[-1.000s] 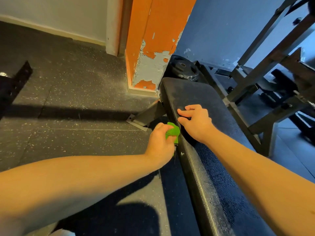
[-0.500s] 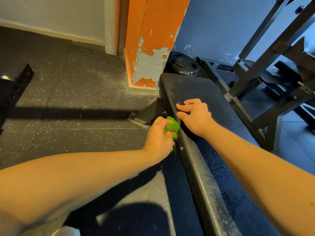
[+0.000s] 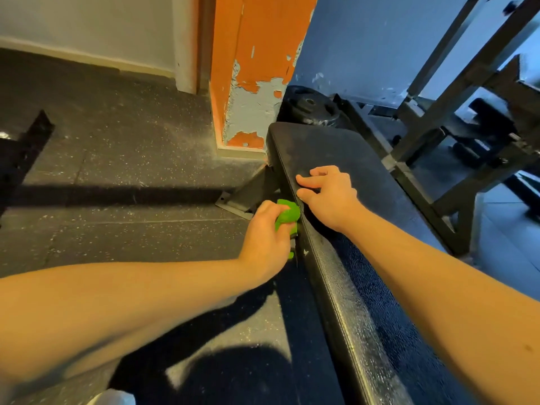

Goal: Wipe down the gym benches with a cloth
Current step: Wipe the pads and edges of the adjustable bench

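A speckled dark floor (image 3: 117,171) fills the left and near part of the scene. A long black bench (image 3: 336,153) runs from near right to the far middle, its pad dusty along the left edge. At its far end stands an orange pillar (image 3: 257,54) with peeling paint, and a grey metal rack (image 3: 438,135) stands to the right. A black weight plate (image 3: 309,108) lies just behind the bench's far end.

The right hand (image 3: 328,194) rests on the pad's left edge, fingers bent with tips on top and thumb at the rim; whether it grips the pad cannot be told. The left hand (image 3: 267,238), just beside it and lower, is clenched round a bunched green cloth (image 3: 287,214), which touches the bench's left side.
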Demonstrator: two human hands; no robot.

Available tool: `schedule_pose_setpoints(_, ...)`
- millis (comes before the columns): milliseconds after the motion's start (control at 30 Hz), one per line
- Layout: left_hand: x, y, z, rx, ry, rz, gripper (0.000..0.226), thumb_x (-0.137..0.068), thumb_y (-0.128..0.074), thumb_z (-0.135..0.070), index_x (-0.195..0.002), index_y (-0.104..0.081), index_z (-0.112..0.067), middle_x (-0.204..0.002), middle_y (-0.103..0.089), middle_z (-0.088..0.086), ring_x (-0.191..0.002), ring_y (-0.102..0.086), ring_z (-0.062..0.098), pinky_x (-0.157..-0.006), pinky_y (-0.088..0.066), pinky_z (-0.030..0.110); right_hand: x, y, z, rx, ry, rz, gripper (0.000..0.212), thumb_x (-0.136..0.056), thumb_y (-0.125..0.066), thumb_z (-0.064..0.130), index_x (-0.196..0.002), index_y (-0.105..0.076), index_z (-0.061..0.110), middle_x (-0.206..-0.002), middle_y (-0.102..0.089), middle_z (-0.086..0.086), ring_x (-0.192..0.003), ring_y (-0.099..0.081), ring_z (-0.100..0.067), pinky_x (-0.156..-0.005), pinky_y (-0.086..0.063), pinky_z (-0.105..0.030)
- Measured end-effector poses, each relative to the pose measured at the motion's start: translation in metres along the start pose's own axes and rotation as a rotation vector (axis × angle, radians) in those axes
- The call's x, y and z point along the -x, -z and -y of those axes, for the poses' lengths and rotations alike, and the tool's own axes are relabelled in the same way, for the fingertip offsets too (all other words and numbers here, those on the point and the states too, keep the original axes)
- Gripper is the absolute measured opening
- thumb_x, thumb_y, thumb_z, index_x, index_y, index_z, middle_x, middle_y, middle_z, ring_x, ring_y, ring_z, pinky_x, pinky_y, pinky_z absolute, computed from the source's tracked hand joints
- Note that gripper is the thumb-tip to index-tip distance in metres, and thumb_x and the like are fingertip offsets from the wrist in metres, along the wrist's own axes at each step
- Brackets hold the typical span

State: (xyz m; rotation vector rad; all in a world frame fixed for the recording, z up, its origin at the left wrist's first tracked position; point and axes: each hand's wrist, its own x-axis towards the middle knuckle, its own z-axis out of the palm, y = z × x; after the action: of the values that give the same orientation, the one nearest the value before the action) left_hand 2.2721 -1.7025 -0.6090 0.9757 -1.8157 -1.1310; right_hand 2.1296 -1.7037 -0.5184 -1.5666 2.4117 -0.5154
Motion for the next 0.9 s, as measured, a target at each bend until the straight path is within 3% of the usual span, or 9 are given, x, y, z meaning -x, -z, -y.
schedule_pose_setpoints(100,-0.030,0.004,0.001,0.011,0.045,-0.062,0.022,-0.094,-0.056,0.005,-0.106,-0.067,-0.009,-0.109,-0.057,0.006,-0.096,-0.056,0.012,-0.083,-0.043,0.019,-0.002,-0.001,-0.001,-0.006,0.008,0.006,0.031,-0.098,-0.064,0.040,-0.129,-0.067,0.040,-0.140,-0.047,0.009,-0.136,-0.038,-0.022,-0.114,-0.031,-0.045)
schedule_pose_setpoints(233,-0.091,0.006,0.003,0.048,0.149,-0.177,0.024,-0.095,-0.056,0.001,-0.111,-0.071,-0.010,-0.119,-0.062,0.009,-0.109,-0.059,0.022,-0.094,-0.045,0.028,-0.005,-0.001,-0.004,-0.015,0.005,0.015,0.033,-0.096,-0.066,0.041,-0.129,-0.067,0.039,-0.137,-0.047,0.009,-0.134,-0.040,-0.022,-0.115,-0.032,-0.048)
schedule_pose_setpoints(333,-0.091,0.006,0.003,0.008,0.151,-0.178,0.025,-0.100,-0.056,-0.003,-0.123,-0.066,-0.006,-0.124,-0.058,0.010,-0.113,-0.057,0.022,-0.087,-0.041,0.017,-0.007,-0.001,-0.004,-0.010,0.002,0.006,0.033,-0.095,-0.067,0.040,-0.128,-0.068,0.039,-0.135,-0.047,0.010,-0.133,-0.041,-0.022,-0.115,-0.032,-0.049)
schedule_pose_setpoints(433,-0.058,0.019,0.003,0.006,0.074,-0.001,0.023,-0.100,-0.060,-0.007,-0.122,-0.066,-0.008,-0.123,-0.060,0.010,-0.107,-0.059,0.017,-0.080,-0.049,0.015,-0.005,-0.002,-0.004,-0.053,-0.001,-0.004,0.031,-0.094,-0.068,0.039,-0.126,-0.069,0.039,-0.127,-0.046,0.013,-0.133,-0.042,-0.022,-0.115,-0.032,-0.049)
schedule_pose_setpoints(533,-0.040,0.040,0.005,0.012,0.104,0.272,0.027,-0.096,-0.067,-0.011,-0.124,-0.068,-0.012,-0.118,-0.066,0.003,-0.108,-0.063,0.015,-0.096,-0.053,0.029,-0.004,0.001,0.001,-0.008,-0.002,0.023,0.032,-0.096,-0.066,0.040,-0.128,-0.067,0.039,-0.136,-0.047,0.008,-0.134,-0.041,-0.022,-0.115,-0.032,-0.048)
schedule_pose_setpoints(600,-0.038,0.052,0.004,0.030,0.148,0.359,0.029,-0.097,-0.067,-0.012,-0.126,-0.068,-0.013,-0.118,-0.067,0.002,-0.109,-0.065,0.016,-0.099,-0.052,0.034,-0.003,0.006,0.003,0.036,0.001,0.060,0.036,-0.097,-0.064,0.042,-0.133,-0.064,0.039,-0.142,-0.046,0.005,-0.136,-0.039,-0.023,-0.115,-0.032,-0.048)
schedule_pose_setpoints(700,-0.042,0.061,0.002,0.080,0.219,0.320,0.025,-0.100,-0.060,-0.009,-0.124,-0.064,-0.014,-0.117,-0.066,0.007,-0.108,-0.062,0.019,-0.090,-0.048,0.030,0.002,0.014,0.003,0.097,0.033,0.130,0.042,-0.098,-0.063,0.041,-0.139,-0.060,0.035,-0.149,-0.044,0.002,-0.140,-0.037,-0.025,-0.117,-0.031,-0.049)
schedule_pose_setpoints(800,-0.052,0.058,-0.001,0.105,0.319,0.221,0.024,-0.100,-0.052,-0.003,-0.123,-0.058,-0.010,-0.116,-0.061,0.013,-0.102,-0.056,0.021,-0.078,-0.042,0.031,0.014,0.014,-0.002,0.060,0.093,0.053,0.040,-0.096,-0.066,0.033,-0.135,-0.065,0.027,-0.144,-0.053,0.000,-0.138,-0.044,-0.024,-0.115,-0.036,-0.047)
schedule_pose_setpoints(900,-0.061,0.050,-0.003,0.127,0.338,0.159,0.024,-0.100,-0.048,-0.003,-0.121,-0.055,-0.011,-0.115,-0.058,0.011,-0.105,-0.054,0.021,-0.084,-0.041,0.031,0.029,0.009,-0.005,0.027,0.111,-0.039,0.033,-0.095,-0.066,0.025,-0.127,-0.071,0.026,-0.129,-0.064,0.004,-0.124,-0.054,-0.018,-0.106,-0.044,-0.036)
